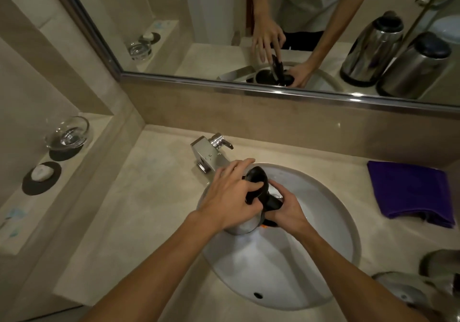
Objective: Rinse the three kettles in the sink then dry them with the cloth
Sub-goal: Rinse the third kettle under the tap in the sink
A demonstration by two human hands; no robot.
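Note:
A steel kettle (245,227) with a black lid (257,179) and black handle stands in the white sink (311,259), just below the chrome tap (207,152). My left hand (229,197) grips the raised lid from the left. My right hand (288,209) is wrapped around the black handle on the kettle's right side. Two more steel kettles (423,289) stand blurred at the bottom right corner of the counter; the mirror shows them too. A folded purple cloth (410,192) lies on the counter to the right of the sink.
A mirror (249,22) runs along the back wall. On the left ledge (37,222) stand a glass dish (67,132) on a dark coaster and a white soap (41,173) on another coaster. Beige counter (149,197) surrounds the sink.

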